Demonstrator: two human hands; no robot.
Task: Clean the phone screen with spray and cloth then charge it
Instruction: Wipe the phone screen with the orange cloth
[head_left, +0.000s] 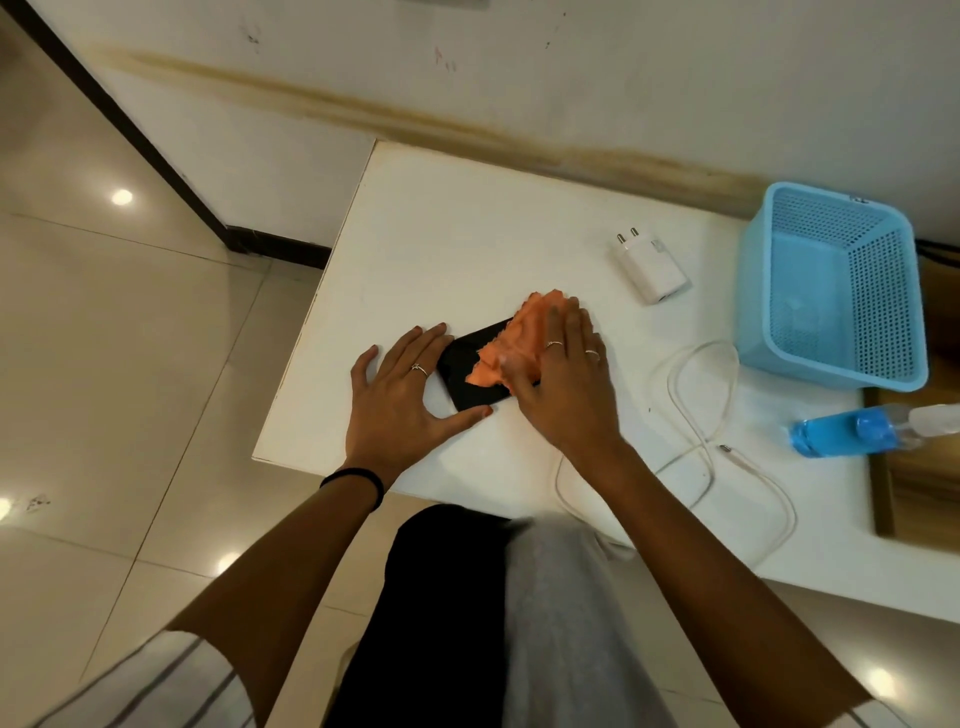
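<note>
A black phone (464, 375) lies flat on the white table (467, 249), partly covered by an orange cloth (519, 332). My right hand (563, 379) presses the cloth onto the screen with straight fingers. My left hand (402, 395) lies flat beside the phone, fingers and thumb bracketing its left corner. A spray bottle of blue liquid (852, 431) lies on its side at the right. A white charger plug (649, 265) sits behind the phone, and a white cable (701, 410) loops to the right, running off the front edge.
A light blue mesh basket (831, 286) stands tipped at the table's right rear, near the wall. A wooden surface (914, 483) adjoins the table on the right. Tiled floor lies to the left, and my legs are below the table's front edge.
</note>
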